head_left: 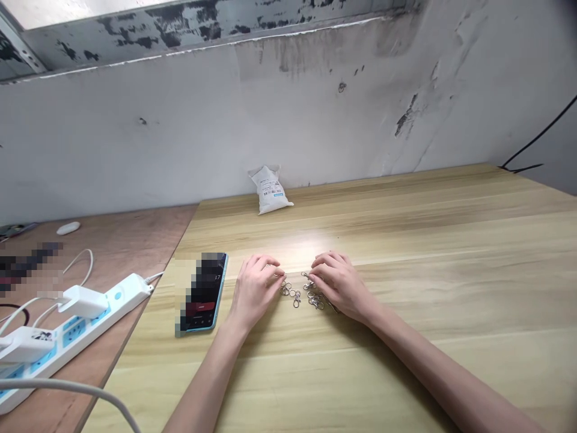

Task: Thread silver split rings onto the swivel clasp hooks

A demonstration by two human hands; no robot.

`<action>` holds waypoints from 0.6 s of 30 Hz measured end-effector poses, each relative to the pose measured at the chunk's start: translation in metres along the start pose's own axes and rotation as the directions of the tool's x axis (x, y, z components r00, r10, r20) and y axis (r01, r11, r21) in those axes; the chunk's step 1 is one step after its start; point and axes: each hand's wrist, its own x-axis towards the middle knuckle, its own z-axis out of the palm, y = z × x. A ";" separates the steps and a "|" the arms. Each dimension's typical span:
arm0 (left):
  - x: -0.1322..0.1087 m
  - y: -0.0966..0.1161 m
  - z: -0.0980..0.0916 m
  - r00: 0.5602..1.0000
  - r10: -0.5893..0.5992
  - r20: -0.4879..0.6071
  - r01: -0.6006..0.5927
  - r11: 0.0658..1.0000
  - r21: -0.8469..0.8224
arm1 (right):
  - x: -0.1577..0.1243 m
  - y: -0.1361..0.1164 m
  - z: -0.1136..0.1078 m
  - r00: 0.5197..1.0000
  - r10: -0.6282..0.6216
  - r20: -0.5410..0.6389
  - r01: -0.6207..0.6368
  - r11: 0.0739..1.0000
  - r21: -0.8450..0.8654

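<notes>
My left hand (pixel 256 285) is closed in a pinch, with a bit of a small metal ring (pixel 280 275) showing at its fingertips. Across a narrow gap, the thumb and forefinger of my right hand (pixel 339 284) pinch a small silver swivel clasp (pixel 305 275). Loose metal rings (pixel 292 293) lie on the table by my left fingertips, and one clasp with a ring (pixel 296 299) sits closest to me. Several more clasps (pixel 315 300) are heaped under my right hand, which partly hides them.
A phone (pixel 207 294) lies left of my left hand. A white labelled packet (pixel 271 191) rests against the wall at the back of the wooden table (pixel 406 240). On the lower brown surface at left is a power strip (pixel 130 294) with plugs and cables.
</notes>
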 end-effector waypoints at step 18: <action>0.000 0.022 0.013 0.965 0.226 -0.134 -0.188 0.950 0.250 | -0.002 -0.014 0.009 0.999 -0.045 -0.026 0.043 0.997 -0.062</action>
